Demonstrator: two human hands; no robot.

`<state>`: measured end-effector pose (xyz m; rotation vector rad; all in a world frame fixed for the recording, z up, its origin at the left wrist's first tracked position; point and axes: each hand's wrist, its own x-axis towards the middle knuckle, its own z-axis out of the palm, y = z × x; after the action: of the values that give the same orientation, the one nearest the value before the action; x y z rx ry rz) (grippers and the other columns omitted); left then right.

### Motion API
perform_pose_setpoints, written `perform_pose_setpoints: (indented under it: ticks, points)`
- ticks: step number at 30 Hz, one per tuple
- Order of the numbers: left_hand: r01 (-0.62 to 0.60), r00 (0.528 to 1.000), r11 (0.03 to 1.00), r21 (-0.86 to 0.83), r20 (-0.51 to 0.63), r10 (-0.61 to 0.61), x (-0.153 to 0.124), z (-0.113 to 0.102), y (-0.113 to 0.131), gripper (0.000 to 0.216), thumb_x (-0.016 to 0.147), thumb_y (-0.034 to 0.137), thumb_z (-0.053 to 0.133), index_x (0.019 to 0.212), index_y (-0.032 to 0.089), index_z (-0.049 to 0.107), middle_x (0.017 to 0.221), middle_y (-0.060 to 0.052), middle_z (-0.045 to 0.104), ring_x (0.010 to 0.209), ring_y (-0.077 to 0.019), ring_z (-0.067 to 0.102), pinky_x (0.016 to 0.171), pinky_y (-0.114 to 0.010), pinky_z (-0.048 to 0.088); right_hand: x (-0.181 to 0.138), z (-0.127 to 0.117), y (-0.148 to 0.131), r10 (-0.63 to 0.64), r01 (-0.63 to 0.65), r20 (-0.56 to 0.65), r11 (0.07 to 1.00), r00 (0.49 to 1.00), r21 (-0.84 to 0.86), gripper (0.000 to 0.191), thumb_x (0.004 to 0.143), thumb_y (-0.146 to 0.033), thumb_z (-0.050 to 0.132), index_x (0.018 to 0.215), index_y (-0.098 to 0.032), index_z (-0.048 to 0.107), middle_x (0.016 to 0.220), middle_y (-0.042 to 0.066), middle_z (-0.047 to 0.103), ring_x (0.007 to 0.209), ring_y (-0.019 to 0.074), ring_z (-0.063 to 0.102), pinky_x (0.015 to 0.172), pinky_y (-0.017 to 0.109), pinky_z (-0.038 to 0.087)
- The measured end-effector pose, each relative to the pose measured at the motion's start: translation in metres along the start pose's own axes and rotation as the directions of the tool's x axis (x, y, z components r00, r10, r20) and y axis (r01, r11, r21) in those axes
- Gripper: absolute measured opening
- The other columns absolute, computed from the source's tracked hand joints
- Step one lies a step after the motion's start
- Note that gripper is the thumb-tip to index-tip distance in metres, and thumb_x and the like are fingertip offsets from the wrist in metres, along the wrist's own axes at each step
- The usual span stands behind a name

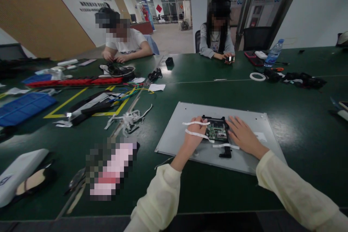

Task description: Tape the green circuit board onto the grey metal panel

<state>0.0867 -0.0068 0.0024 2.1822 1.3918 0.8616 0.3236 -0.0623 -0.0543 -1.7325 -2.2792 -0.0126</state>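
A grey metal panel lies flat on the green table in front of me. A small green circuit board in a black frame sits on its middle. White ribbon strips run across the board and over my left hand. That hand rests at the board's left edge with its fingers curled against it. My right hand lies flat on the panel at the board's right side, fingers stretched out and together. Both sleeves are pale yellow.
Loose white brackets, black parts and coloured wires lie to the left, with a blue tray and a red strip. Two other people sit across the table. A water bottle and tape roll stand far right.
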Motion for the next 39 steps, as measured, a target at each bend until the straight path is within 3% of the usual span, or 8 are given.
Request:
perform_pose_setpoints:
  ticks: [5,11,19,23,27,29,35,39]
  points:
    - [-0.138,0.990,0.966,0.220,0.027,0.135,-0.001,-0.012,-0.025,0.023,0.092,0.036,0.047,0.099,0.019,0.061,0.108,-0.010,0.061,0.114,-0.0256,0.051,0.099,-0.044,0.038,0.001,-0.003,-0.001,-0.022,0.023,0.013,1.000,1.000,-0.003,0.053,0.095,-0.038,0.029,0.143,-0.018,0.039,0.153,0.008,0.027,0.141,0.0289,0.017,0.111,0.050,0.024]
    - [-0.061,0.980,0.951,0.305,0.200,-0.001,-0.005,-0.018,-0.065,0.052,0.094,0.047,0.038,0.137,0.018,0.042,0.145,-0.014,0.041,0.137,-0.0283,0.033,0.110,-0.050,0.026,0.002,-0.006,-0.003,-0.008,0.008,0.007,1.000,1.000,0.024,0.052,0.095,-0.038,0.031,0.141,-0.018,0.042,0.151,0.009,0.030,0.140,0.0286,0.020,0.111,0.049,0.025]
    - [-0.031,0.983,0.939,0.342,0.182,-0.033,-0.035,-0.023,-0.053,0.061,0.094,0.050,0.036,0.143,0.015,0.032,0.148,-0.019,0.034,0.139,-0.0337,0.027,0.109,-0.055,0.025,0.001,-0.008,0.001,-0.013,0.009,0.021,0.978,1.000,0.209,0.050,0.096,-0.041,0.029,0.140,-0.022,0.043,0.149,0.006,0.034,0.140,0.0248,0.023,0.113,0.047,0.024]
    - [-0.028,0.982,0.939,0.344,0.185,-0.038,-0.053,-0.029,-0.046,0.064,0.094,0.051,0.035,0.146,0.014,0.026,0.149,-0.019,0.032,0.140,-0.0330,0.025,0.110,-0.055,0.025,0.000,-0.022,-0.006,0.021,-0.047,0.065,0.904,0.998,0.426,0.059,0.094,-0.049,0.033,0.148,-0.025,0.027,0.149,0.007,0.034,0.138,0.0223,0.029,0.113,0.044,0.027]
    - [-0.034,0.980,0.943,0.330,0.197,-0.033,-0.062,-0.040,-0.034,0.066,0.093,0.050,0.038,0.146,0.012,0.026,0.148,-0.021,0.034,0.139,-0.0337,0.027,0.110,-0.055,0.026,0.006,-0.038,-0.030,-0.211,0.076,0.237,0.877,0.948,0.475,0.082,0.083,-0.058,0.051,0.151,-0.031,0.014,0.157,0.004,0.011,0.143,0.0257,0.014,0.113,0.045,0.025]
    - [-0.047,0.974,0.963,0.267,0.226,-0.015,-0.065,-0.052,-0.028,0.067,0.093,0.048,0.040,0.147,0.011,0.023,0.148,-0.020,0.033,0.139,-0.0316,0.030,0.111,-0.050,0.028,0.011,-0.040,-0.040,-0.285,0.140,0.264,0.878,0.922,0.457,0.090,0.076,-0.059,0.060,0.150,-0.031,0.017,0.156,0.005,0.012,0.143,0.0287,0.011,0.112,0.047,0.024]
    - [-0.002,0.946,1.000,0.002,0.325,0.001,-0.100,-0.095,-0.032,0.068,0.096,0.035,0.039,0.151,0.022,0.002,0.150,-0.013,0.034,0.137,-0.0245,0.035,0.113,-0.045,0.031,0.016,-0.028,-0.031,-0.238,0.166,0.118,0.886,0.964,0.434,0.081,0.073,-0.054,0.065,0.143,-0.027,0.035,0.146,0.009,0.034,0.138,0.0285,0.023,0.111,0.048,0.025]
    - [0.038,0.942,0.999,-0.033,0.335,-0.025,-0.130,-0.110,-0.040,0.069,0.095,0.033,0.042,0.150,0.029,0.002,0.145,-0.009,0.042,0.135,-0.0245,0.039,0.111,-0.049,0.033,0.018,-0.023,-0.016,-0.167,0.128,0.059,0.901,0.984,0.415,0.070,0.077,-0.051,0.061,0.140,-0.027,0.041,0.143,0.008,0.039,0.137,0.0286,0.026,0.111,0.049,0.025]
